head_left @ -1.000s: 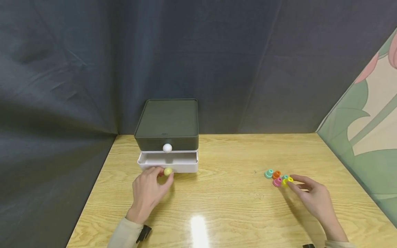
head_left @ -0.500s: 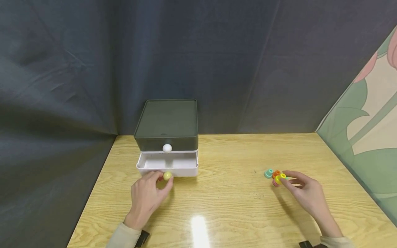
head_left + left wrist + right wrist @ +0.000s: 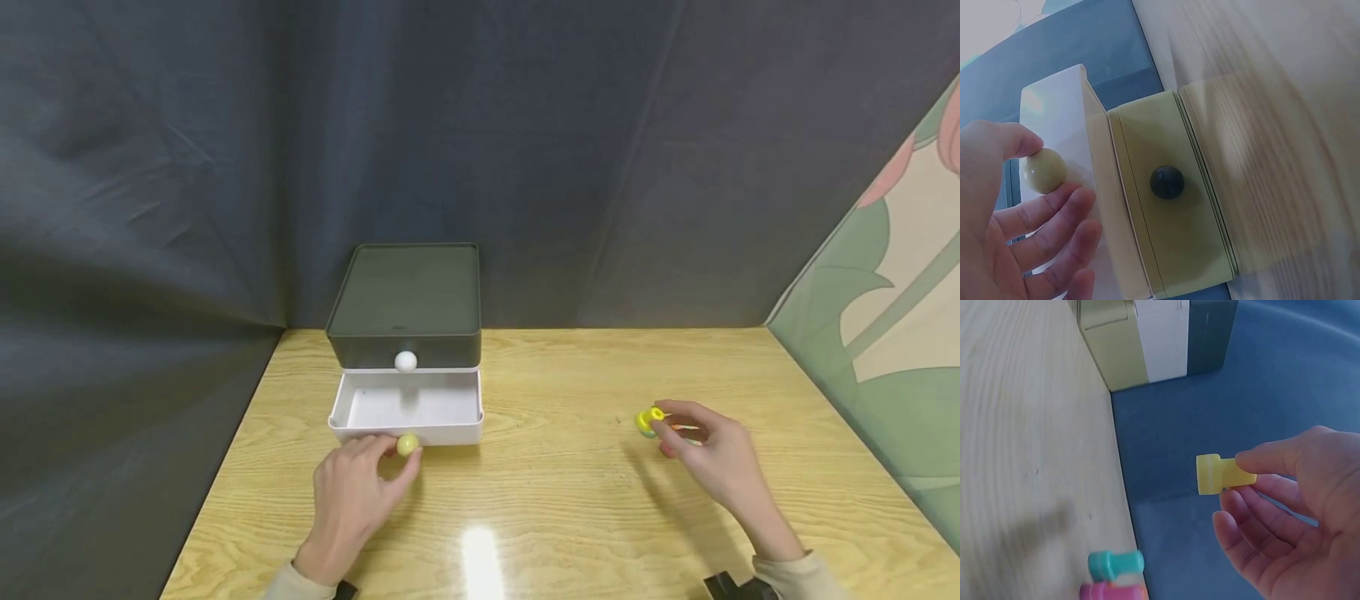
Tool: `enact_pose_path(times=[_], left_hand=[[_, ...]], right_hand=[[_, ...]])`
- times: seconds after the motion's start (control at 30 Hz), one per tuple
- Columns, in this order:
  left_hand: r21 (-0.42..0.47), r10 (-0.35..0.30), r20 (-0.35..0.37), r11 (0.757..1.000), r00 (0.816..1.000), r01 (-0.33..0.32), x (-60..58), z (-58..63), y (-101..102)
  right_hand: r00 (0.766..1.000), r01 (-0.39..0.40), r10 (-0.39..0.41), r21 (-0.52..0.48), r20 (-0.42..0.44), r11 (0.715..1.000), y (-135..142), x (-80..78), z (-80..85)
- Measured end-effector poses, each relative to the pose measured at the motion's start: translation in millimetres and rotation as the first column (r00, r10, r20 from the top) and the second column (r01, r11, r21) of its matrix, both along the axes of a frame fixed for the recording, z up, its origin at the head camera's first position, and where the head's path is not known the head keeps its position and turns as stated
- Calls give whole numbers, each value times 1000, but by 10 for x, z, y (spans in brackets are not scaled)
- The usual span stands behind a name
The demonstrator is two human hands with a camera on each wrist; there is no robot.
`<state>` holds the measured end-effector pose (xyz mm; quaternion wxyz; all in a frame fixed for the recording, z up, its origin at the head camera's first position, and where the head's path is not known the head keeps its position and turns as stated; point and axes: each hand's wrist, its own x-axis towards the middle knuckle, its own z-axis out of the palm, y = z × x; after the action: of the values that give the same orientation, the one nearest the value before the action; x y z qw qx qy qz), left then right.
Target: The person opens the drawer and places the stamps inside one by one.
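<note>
Yellow peg (image 3: 649, 419) is pinched by the right hand (image 3: 716, 458), whose fingers mostly hide other pegs (image 3: 1101, 565) in the head view; left hand (image 3: 348, 496) pinches the pale knob (image 3: 407, 444).

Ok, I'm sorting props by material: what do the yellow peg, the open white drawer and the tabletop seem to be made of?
Yellow peg: probably plastic, perhaps rubber; its surface is smooth and evenly coloured.
White drawer: likely smooth moulded plastic, judging by its thin, uniform walls.
Tabletop: wood or wood-look laminate; the grain shows, and the bright glare suggests a glossy finish.
</note>
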<state>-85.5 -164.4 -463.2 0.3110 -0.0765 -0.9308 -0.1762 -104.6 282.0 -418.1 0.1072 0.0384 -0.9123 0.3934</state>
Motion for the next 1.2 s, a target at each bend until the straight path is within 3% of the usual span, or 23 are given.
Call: enact_pose_path(times=[0.2, 0.3, 0.37, 0.5, 0.6, 0.77, 0.97, 1.07, 1.2], left_hand=[[6, 6, 16, 1000, 1000, -6, 60, -12, 0], [22, 11, 81, 1000, 997, -13, 76, 34, -40], [71, 43, 122, 996, 992, -52, 87, 96, -128], [213, 169, 127, 958, 977, -193, 77, 232, -385], [312, 206, 69, 925, 976, -217, 32, 255, -510], [445, 159, 11, 883, 987, -147, -47, 136, -544], [574, -10, 57, 819, 998, -25, -114, 20, -536], [584, -74, 62, 811, 995, 24, -131, -32, -538], [584, -102, 54, 810, 993, 52, -156, -81, -534]], right_hand=[[999, -30, 30, 24, -35, 999, -152, -55, 81], [998, -36, 37, 28, -55, 999, -254, -84, 144], [997, -52, 53, 22, -57, 998, -337, -107, 194], [993, -101, 101, 6, -59, 995, -511, -151, 282], [989, -128, 128, -3, -72, 992, -622, -183, 319], [984, -163, 162, -4, -74, 987, -792, -231, 351], [973, -224, 222, -32, -67, 974, -1002, -298, 394], [964, -258, 254, -46, -74, 965, -1131, -331, 430], [947, -316, 309, -71, -88, 946, -1328, -385, 467]])
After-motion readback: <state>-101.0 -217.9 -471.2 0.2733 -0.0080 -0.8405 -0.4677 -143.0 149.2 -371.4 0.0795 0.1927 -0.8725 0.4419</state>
